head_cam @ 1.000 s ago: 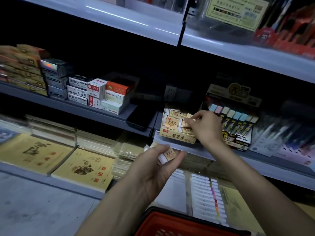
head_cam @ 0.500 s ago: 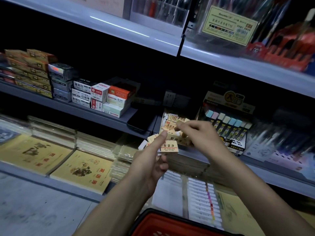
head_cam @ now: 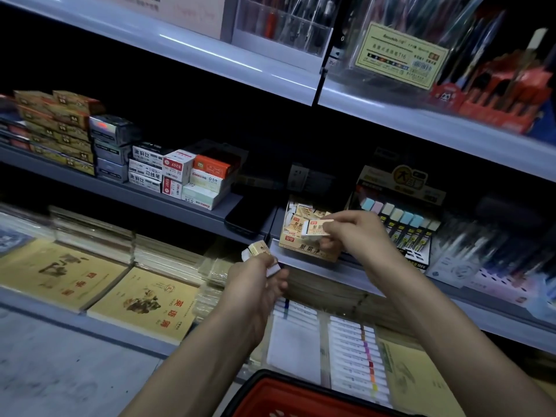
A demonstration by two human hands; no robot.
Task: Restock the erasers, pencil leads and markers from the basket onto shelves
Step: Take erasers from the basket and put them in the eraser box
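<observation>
A cardboard box [head_cam: 307, 247] on the middle shelf [head_cam: 319, 269] stands open at the top, filled with loose, jumbled erasers in tan paper sleeves. The person's right hand [head_cam: 358, 233] hovers over the box's right side, thumb and fingers pinching one eraser [head_cam: 316, 228] by its sleeved end, its white tip pointing left just above the pile. The left hand [head_cam: 255, 284] is lower and to the left, in front of the shelf edge and clear of the box, fingers curled round a small clutch of erasers [head_cam: 258, 248]. One of them sticks up above the knuckles, and a white end shows beside the thumb.

Just right of the box, a tiered display [head_cam: 406, 233] holds rows of slim tubes with pastel caps. Further left on the same shelf sit stacks of small cartons [head_cam: 180, 173] and a dark flat object [head_cam: 249, 219]. Notebooks [head_cam: 144, 302] lie on the shelf below. At the bottom edge a red basket [head_cam: 301, 394] is in view, its contents out of sight.
</observation>
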